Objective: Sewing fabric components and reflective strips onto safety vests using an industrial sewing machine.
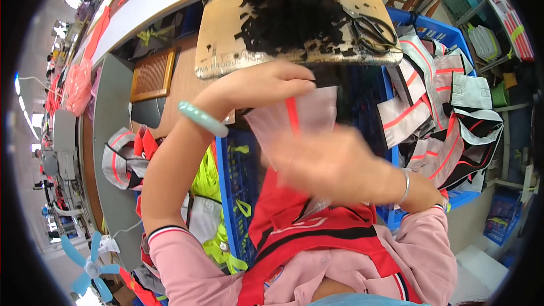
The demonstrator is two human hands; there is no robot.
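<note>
A pale grey fabric piece (320,107) with a red-orange stripe hangs in front of my body, above my red apron (317,243). My left hand (277,82), with a light green bangle on its wrist, is closed on the upper edge of the fabric, thumb and fingers pressed together. Over the lower part of the same piece lies my right hand (328,164), a silver bangle at its wrist. Motion smears its fingers, so their grip does not show. Just beyond my left hand is the front edge of a wooden board (224,39).
Black scraps (289,28) cover the board beneath a dark machine, with black-handled scissors (374,34) at the right. A blue basket (462,39) of grey striped pieces stands right. Left are another blue basket (225,198), yellow-green fabric (207,178) and a small fan (90,269).
</note>
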